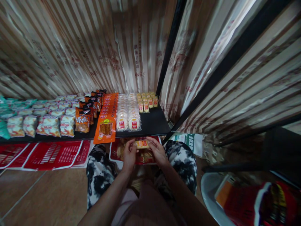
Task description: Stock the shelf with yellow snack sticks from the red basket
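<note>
Between my two hands is a small yellow snack packet [142,144] with a red and white label. My left hand [129,153] grips its left end, and my right hand [158,150] pinches the right end. Directly below the packet stands a red plastic basket [113,152] with more packaged snacks in it, partly hidden by my hands. On the black shelf [154,125] just beyond, similar small yellow packets [145,105] stand in rows at the right end. Beside them lie rows of clear packs of round white crackers [128,121].
Further left on the shelf are a long orange snack pack [107,121], orange-brown bags [82,119] and several rows of white bags [48,125]. Red baskets [53,155] sit underneath. Black metal posts [170,47] and a pale curtain [94,47] rise behind. At lower right is a whitish tub [208,191].
</note>
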The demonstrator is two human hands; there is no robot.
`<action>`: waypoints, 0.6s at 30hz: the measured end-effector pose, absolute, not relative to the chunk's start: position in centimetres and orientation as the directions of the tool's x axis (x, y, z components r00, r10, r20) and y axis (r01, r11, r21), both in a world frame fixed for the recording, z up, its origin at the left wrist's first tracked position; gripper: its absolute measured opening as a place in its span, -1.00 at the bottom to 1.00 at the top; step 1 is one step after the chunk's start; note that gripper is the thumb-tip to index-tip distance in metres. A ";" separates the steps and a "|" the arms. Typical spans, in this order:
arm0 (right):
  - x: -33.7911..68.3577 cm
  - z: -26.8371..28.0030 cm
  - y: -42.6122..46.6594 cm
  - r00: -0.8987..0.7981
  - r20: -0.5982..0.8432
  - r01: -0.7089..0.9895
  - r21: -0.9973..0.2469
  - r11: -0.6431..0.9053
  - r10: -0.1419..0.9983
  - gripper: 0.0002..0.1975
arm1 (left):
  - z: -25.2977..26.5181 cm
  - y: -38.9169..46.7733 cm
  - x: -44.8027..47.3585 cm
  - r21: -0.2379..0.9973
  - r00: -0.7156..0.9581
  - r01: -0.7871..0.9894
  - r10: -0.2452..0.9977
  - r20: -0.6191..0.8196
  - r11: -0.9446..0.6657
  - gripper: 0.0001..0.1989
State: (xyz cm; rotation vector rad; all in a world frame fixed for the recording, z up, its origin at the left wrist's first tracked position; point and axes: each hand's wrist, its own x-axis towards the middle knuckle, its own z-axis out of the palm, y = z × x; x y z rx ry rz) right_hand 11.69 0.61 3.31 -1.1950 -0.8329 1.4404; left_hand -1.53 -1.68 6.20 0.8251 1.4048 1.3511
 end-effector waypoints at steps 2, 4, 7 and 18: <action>11.6 3.3 0.6 0.047 -0.229 -0.262 -0.942 -0.209 0.972 -0.62 | 6.2 -1.7 -1.6 0.971 -0.274 -0.195 0.943 -0.188 0.137 -0.66; 11.5 3.3 0.5 0.055 -0.224 -0.247 -0.947 -0.205 0.973 -0.61 | 6.0 -1.8 -1.7 0.963 -0.269 -0.240 0.945 -0.187 0.122 -0.62; 11.4 3.3 0.3 0.048 -0.226 -0.247 -0.946 -0.207 0.973 -0.58 | 5.6 -1.8 -1.8 0.952 -0.265 -0.282 0.944 -0.196 0.118 -0.56; 11.3 2.8 0.3 0.055 -0.240 -0.221 -0.950 -0.223 0.969 -0.54 | 4.2 -1.3 -1.6 0.966 -0.324 -0.219 0.924 -0.205 0.138 -0.67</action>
